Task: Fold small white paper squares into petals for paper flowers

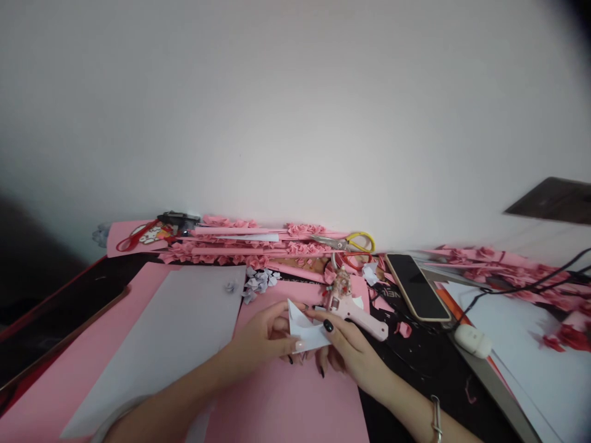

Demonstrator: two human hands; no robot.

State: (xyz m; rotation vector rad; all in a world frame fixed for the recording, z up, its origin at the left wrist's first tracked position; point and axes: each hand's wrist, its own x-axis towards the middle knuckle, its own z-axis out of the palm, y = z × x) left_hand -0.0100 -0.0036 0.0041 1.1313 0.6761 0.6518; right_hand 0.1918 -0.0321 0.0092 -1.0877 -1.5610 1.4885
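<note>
A small folded piece of white paper (308,335) is held between both hands above a pink paper sheet (295,400). My left hand (268,332) pinches its left side, with the thumb on the lower edge. On the right side, my right hand (353,347) grips the paper, thumb on top and the other fingers partly hidden beneath. Just behind the hands lies a pale pink glue gun (357,314). A cluster of white-grey paper flowers (258,283) rests beyond my left hand.
White paper (175,326) lies at left. Pink paper-flower stems (240,249) and yellow-handled scissors (346,242) line the wall. At right are a phone (418,286), a white earbud case (473,341), black cables (530,286), more white sheets (517,332) and red flowers (575,335).
</note>
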